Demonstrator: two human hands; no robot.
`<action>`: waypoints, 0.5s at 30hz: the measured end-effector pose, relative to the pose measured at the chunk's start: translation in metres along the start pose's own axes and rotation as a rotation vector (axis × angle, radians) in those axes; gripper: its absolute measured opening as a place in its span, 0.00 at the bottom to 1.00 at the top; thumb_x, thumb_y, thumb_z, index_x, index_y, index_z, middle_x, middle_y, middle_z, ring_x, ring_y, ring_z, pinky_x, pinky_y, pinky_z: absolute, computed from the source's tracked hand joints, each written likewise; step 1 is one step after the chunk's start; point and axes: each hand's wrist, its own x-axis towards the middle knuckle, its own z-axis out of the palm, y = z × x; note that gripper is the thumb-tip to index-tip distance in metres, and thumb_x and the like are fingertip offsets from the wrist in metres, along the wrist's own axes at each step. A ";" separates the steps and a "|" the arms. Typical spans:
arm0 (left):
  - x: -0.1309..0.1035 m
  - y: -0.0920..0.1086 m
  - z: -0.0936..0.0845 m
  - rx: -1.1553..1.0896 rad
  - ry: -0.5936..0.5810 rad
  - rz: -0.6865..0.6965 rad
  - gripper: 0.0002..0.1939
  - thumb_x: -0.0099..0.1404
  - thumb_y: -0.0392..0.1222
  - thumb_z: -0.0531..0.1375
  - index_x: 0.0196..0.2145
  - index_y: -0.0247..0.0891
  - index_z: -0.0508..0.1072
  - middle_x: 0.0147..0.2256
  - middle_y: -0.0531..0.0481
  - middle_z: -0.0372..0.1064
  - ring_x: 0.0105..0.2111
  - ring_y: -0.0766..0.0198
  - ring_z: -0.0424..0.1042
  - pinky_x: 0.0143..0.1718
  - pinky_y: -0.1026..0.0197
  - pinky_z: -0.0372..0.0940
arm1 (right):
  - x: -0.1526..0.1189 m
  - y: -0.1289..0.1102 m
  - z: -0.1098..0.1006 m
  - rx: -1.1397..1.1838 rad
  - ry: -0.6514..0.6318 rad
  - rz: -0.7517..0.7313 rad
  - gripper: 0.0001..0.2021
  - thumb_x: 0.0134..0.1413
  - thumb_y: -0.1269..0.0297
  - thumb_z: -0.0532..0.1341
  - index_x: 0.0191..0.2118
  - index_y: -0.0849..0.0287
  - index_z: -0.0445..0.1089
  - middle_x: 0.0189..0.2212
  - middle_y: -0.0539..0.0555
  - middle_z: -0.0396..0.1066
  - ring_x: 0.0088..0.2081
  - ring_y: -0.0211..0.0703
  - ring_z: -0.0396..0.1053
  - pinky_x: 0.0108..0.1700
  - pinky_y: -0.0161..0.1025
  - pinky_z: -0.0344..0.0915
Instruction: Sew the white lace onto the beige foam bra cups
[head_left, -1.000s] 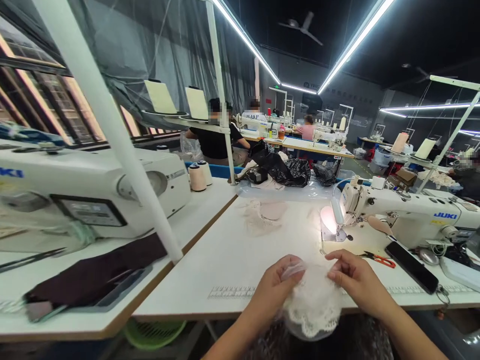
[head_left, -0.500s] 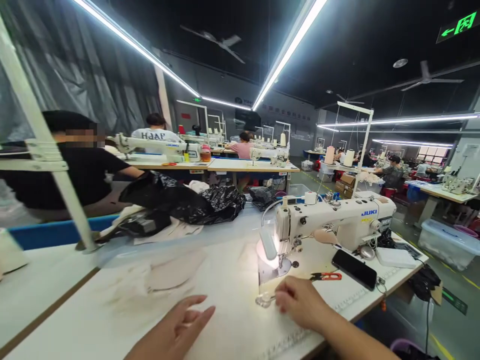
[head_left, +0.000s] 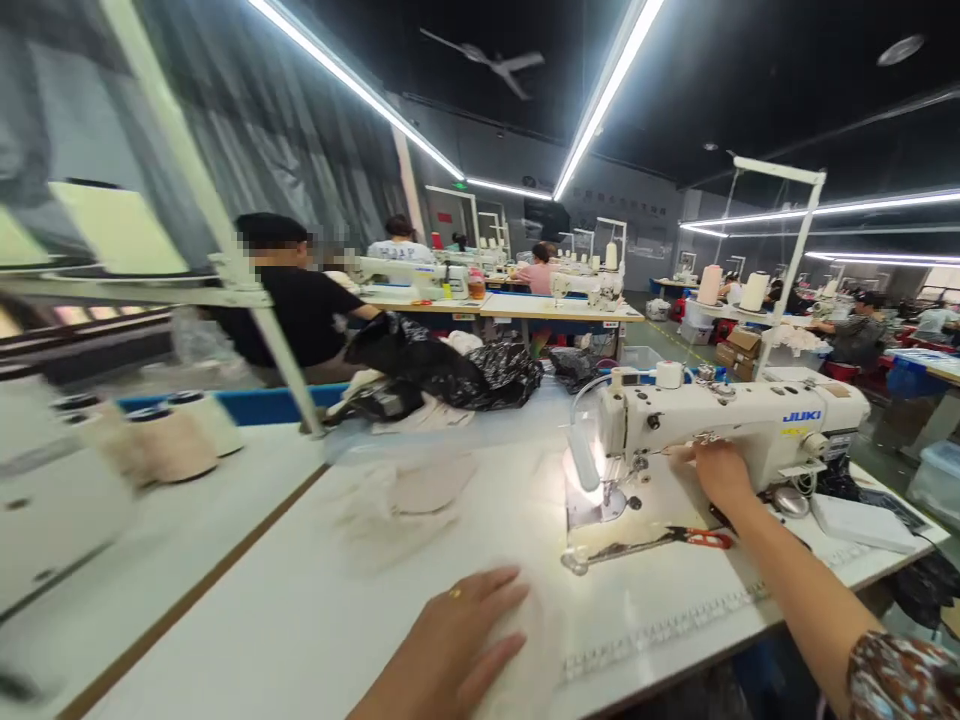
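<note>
My left hand (head_left: 469, 635) rests over the white tabletop at the bottom middle, fingers apart, holding nothing, with a ring on one finger. My right hand (head_left: 721, 474) reaches under the arm of the white sewing machine (head_left: 735, 420); its fingers are bent and partly hidden, and what they touch is too small to make out. The machine's lamp lights the needle area. Red-handled snips (head_left: 703, 538) lie on the machine bed, below my right hand. A pale fabric piece (head_left: 431, 487) lies flat on the table, left of the machine.
Black plastic bags (head_left: 472, 372) lie at the table's far edge. Beside them sits a person in a black shirt (head_left: 300, 310). A white thread-stand pole (head_left: 281, 365) rises at the left, near thread cones (head_left: 180, 440). A white box (head_left: 862, 522) sits right of the machine.
The view has turned left. My right hand has moved from the front edge of the machine bed to under the machine arm. My left hand's fingers have spread slightly.
</note>
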 end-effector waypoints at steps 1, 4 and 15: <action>0.004 0.009 -0.011 -0.028 -0.010 -0.029 0.19 0.69 0.53 0.60 0.54 0.52 0.79 0.59 0.50 0.75 0.58 0.46 0.75 0.57 0.46 0.74 | -0.008 0.002 -0.002 0.034 0.011 -0.004 0.16 0.69 0.61 0.62 0.57 0.63 0.71 0.54 0.65 0.73 0.55 0.56 0.72 0.56 0.53 0.69; 0.017 0.035 -0.050 -0.153 0.045 -0.183 0.19 0.73 0.52 0.52 0.51 0.47 0.80 0.56 0.48 0.77 0.57 0.49 0.76 0.58 0.44 0.72 | -0.043 0.007 -0.004 0.145 -0.001 -0.030 0.15 0.69 0.66 0.57 0.55 0.63 0.74 0.48 0.68 0.77 0.50 0.58 0.75 0.50 0.48 0.69; 0.041 0.113 -0.087 -0.736 -0.191 -0.344 0.23 0.64 0.54 0.65 0.55 0.47 0.76 0.49 0.48 0.78 0.47 0.52 0.75 0.45 0.56 0.71 | -0.128 -0.090 -0.040 1.425 -0.595 -0.143 0.23 0.54 0.39 0.68 0.41 0.55 0.75 0.30 0.48 0.72 0.31 0.41 0.66 0.34 0.36 0.61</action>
